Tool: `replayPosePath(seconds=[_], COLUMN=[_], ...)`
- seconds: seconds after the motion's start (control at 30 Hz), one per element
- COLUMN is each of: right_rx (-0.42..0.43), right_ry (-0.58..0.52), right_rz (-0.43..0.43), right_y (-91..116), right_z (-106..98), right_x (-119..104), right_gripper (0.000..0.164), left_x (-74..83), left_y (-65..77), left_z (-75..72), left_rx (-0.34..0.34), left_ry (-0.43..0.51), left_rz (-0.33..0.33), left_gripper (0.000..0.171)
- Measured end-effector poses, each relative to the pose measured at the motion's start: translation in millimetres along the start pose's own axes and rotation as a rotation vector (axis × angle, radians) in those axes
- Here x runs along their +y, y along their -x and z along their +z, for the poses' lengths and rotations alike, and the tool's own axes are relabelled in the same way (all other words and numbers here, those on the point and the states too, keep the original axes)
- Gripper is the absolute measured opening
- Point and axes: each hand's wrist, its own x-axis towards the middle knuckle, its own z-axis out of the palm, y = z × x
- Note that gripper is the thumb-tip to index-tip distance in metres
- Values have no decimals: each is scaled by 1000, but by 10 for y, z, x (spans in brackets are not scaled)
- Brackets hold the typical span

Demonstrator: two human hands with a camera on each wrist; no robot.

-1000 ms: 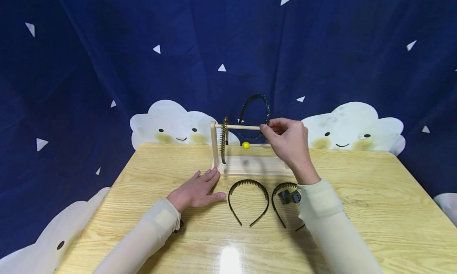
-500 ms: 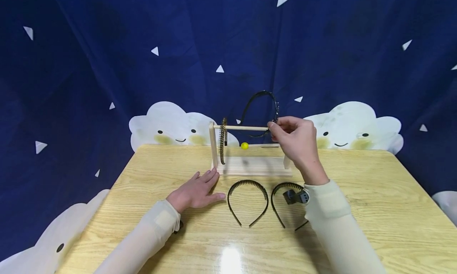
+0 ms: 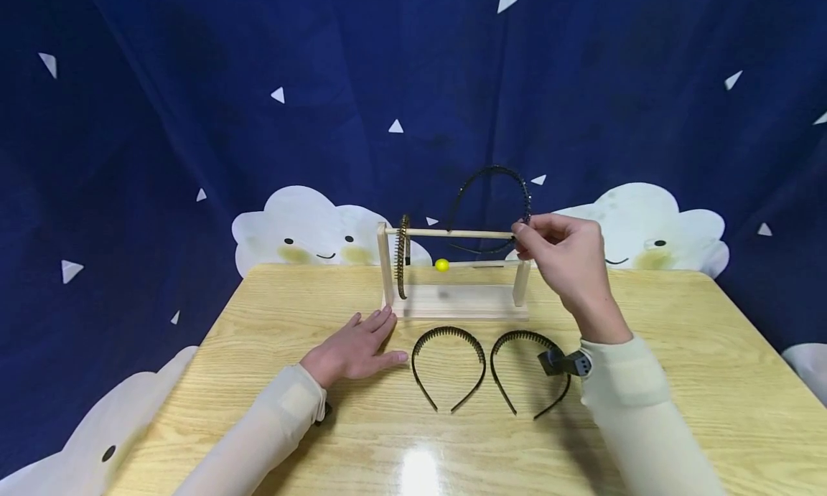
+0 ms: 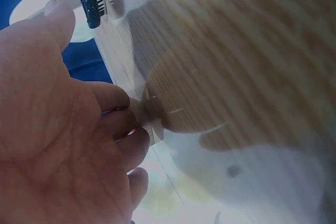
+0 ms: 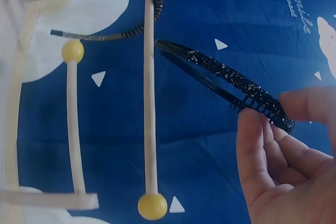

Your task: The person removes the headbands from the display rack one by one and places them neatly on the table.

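A glittery black headband (image 5: pixel 226 72) sits pinched in the right hand (image 3: pixel 568 255), between thumb and fingers, likely to leave its loop free, beside the upper rod (image 5: pixel 150 114) of a wooden stand (image 3: pixel 459 302), contact unclear, while the left hand (image 3: pixel 355 345) lies flat, fingertips at the stand's foot, perhaps to steady it.

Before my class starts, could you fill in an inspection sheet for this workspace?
Surface: glossy, light wood-grain table.
Job's things: pale wooden rack; glittery gold-brown toothed headband hanging on its upper bar; sparkly black toothed headband, hand-held; slim black toothed headband on the table, similar black headband to its right.
Clutter: nothing seen.
Hands: right hand pinches the sparkly headband; left hand has fingertips at the rack's base.
Cables: nothing seen.
Surroundings: dark blue cloth backdrop with white clouds.
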Motion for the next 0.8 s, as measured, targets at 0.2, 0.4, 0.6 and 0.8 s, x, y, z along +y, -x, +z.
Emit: replayPosePath(seconds=[0.2,0.4,0.6,0.8], right_rx=[-6,-14,10,34], right_ry=[-33,-42,-3,35], right_rz=[30,75,104,114], right_y=[32,78,143,213], right_z=[-117,-238,-381,-555], right_x=[33,56,101,137], right_gripper=[23,24,26,27], left_x=[-1,-4,-16,-10], left_y=[8,12,6,4], left_z=[-3,11,32,24], left_rx=[4,8,11,12], left_ry=[4,0,10,12], left_rz=[-1,5,-1,0], left_gripper=[88,89,88,87])
